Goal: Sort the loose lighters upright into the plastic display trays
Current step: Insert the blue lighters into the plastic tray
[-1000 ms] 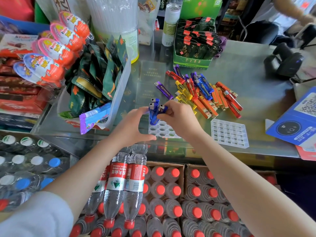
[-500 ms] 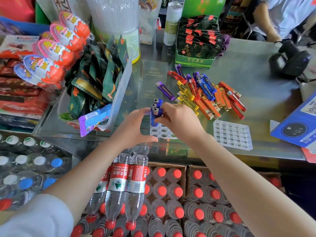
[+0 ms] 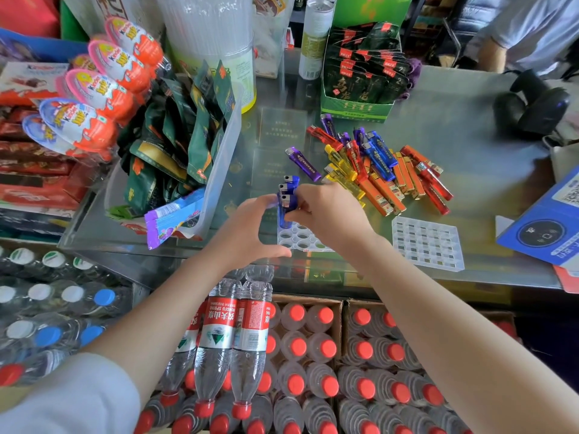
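Three blue lighters (image 3: 286,200) stand upright in the far left corner of a clear plastic tray (image 3: 299,239) with round holes. My right hand (image 3: 329,213) pinches the nearest blue lighter from the right. My left hand (image 3: 250,233) touches the group from the left, fingers curved, thumb along the tray's near edge. A second tray (image 3: 427,242), with small square holes, lies flat to the right. A pile of loose lighters (image 3: 379,170), orange, red, yellow, blue and purple, lies behind the trays. One purple lighter (image 3: 303,163) lies apart to its left.
A clear bin of green snack packets (image 3: 188,145) stands left of the trays. A green display box (image 3: 360,76) sits at the back. A black scanner (image 3: 532,104) and a blue box (image 3: 551,227) are on the right. Bottled water (image 3: 282,355) fills boxes below the counter.
The blue lighter in my right hand has gone down from above the tray into a hole beside the others. Both hands stayed around the group.
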The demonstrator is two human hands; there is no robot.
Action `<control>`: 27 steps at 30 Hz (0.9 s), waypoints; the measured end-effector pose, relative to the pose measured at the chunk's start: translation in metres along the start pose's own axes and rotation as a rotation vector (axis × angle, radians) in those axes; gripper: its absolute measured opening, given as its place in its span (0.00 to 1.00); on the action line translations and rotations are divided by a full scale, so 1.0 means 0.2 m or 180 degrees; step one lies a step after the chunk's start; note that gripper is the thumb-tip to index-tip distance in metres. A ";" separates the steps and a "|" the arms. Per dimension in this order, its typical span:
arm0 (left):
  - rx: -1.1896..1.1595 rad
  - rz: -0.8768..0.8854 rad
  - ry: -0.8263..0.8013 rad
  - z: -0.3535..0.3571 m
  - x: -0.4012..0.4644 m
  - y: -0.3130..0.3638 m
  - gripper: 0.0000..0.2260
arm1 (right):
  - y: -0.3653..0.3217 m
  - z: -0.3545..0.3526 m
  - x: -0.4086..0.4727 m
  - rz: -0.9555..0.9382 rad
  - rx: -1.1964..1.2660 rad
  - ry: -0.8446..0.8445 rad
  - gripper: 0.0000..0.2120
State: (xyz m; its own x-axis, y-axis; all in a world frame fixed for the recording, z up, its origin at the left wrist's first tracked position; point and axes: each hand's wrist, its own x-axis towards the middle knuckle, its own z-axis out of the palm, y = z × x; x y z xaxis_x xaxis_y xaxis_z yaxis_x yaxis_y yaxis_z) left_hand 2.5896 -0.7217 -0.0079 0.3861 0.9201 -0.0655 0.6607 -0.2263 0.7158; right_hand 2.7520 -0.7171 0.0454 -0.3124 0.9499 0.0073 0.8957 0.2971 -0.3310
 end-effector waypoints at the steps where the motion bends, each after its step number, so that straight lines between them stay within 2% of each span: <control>1: 0.0001 0.0003 0.0002 0.00 0.00 0.00 0.37 | 0.00 0.01 -0.01 0.0077 0.0019 0.0063 0.13; 4: 0.0132 0.0035 0.0009 0.00 0.00 0.02 0.37 | 0.06 0.03 -0.06 0.0333 0.0161 -0.0024 0.15; 6: 0.0185 0.0079 0.0017 0.00 0.00 0.02 0.37 | 0.14 0.03 -0.09 0.0362 0.0530 -0.0030 0.11; 9: 0.0111 0.0090 -0.0013 0.01 0.03 0.02 0.39 | 0.27 -0.01 -0.08 0.0617 0.0762 0.0829 0.06; 11: 0.0059 0.0076 -0.0041 0.02 0.05 0.03 0.39 | 0.38 -0.05 -0.05 0.0962 0.0682 0.1351 0.08; 13: 0.0037 0.0043 -0.0077 0.03 0.07 0.03 0.39 | 0.47 -0.08 -0.01 0.1146 0.0451 0.1528 0.10; 19: 0.0089 0.0086 -0.0150 0.06 0.10 0.06 0.36 | 0.63 -0.10 0.14 0.1318 -0.0017 0.1077 0.10; 27: 0.0137 0.0047 -0.0102 0.07 0.10 0.10 0.37 | 0.67 -0.05 0.21 0.1617 0.0163 0.0736 0.07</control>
State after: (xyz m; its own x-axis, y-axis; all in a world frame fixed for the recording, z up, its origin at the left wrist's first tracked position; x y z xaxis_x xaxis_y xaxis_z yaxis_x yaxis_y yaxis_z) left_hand 2.6189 -0.7128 -0.0050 0.4160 0.9060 -0.0779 0.6816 -0.2540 0.6862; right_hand 2.8620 -0.6372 0.0099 0.2372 0.9706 0.0398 0.8971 -0.2032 -0.3923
